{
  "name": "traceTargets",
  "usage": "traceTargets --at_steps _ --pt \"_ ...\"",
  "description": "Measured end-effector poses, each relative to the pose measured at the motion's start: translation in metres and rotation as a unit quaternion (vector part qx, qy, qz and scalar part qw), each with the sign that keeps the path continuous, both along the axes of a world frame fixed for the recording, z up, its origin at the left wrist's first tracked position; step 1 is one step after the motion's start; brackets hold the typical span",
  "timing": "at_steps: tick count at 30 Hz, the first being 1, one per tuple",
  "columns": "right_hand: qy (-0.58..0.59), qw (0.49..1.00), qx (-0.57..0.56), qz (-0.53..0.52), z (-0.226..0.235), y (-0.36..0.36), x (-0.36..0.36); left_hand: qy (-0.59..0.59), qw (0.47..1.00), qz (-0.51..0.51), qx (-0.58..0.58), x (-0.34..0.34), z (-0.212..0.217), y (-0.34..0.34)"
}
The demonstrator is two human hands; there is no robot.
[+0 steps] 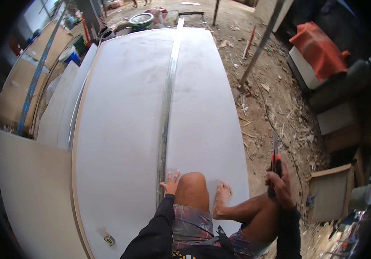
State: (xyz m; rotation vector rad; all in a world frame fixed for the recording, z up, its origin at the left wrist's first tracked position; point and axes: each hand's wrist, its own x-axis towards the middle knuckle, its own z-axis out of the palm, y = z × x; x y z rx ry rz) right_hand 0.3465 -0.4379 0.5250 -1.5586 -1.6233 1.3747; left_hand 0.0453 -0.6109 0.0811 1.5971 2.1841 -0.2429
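Kneeling on the pale board (125,108), the person spreads the left hand (170,184) flat against the long metal straightedge (167,103); the right hand (280,183), off the board's edge, grips a utility knife (275,162). Firm pressure likely keeps the guide true.

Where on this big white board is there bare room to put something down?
The white board is bare left of the long metal straightedge, apart from a small tape measure near its lower edge. The strip right of it is bare higher up. Crowded near the left hand, knee and foot.
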Motion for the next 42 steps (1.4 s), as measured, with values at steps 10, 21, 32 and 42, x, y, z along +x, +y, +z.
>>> traceTargets --at_steps 10,21,32,42 --pt "-0.043 0.987 0.018 0.156 -0.020 0.031 -0.091 -0.065 0.897 0.420 0.119 -0.003 0.058 -0.073" --pt "0.049 0.977 0.039 0.203 0.036 -0.014 -0.157 -0.048 0.871 0.489 0.015 -0.025 0.067 -0.084" --pt "0.064 0.941 0.042 0.329 0.023 -0.014 -0.191 -0.035 0.870 0.486 0.075 -0.006 0.035 -0.062" --pt "0.074 0.921 0.074 0.374 0.006 0.026 -0.284 -0.007 0.838 0.506 0.205 -0.073 0.067 -0.075"
